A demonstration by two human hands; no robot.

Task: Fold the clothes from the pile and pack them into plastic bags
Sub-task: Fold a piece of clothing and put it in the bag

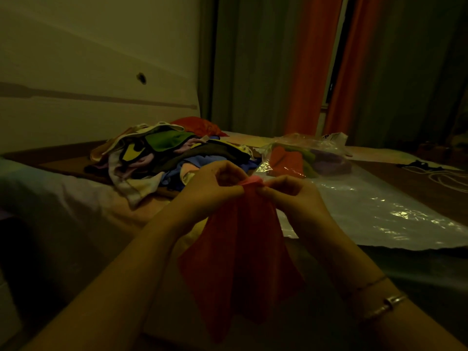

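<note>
Pinching the red cloth (243,249): both hands' curled fingers (229,173).

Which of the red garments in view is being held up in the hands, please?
The red cloth hanging in the foreground, pinched at its top edge by the left hand and right hand; the other red pieces lie bagged or behind the pile.

Matt red cloth (240,252) hangs soft beside a glossy, crinkled clear plastic sheet (374,209); a shiny plastic bag (304,153) and polished metal bangle (391,301) catch light.
</note>
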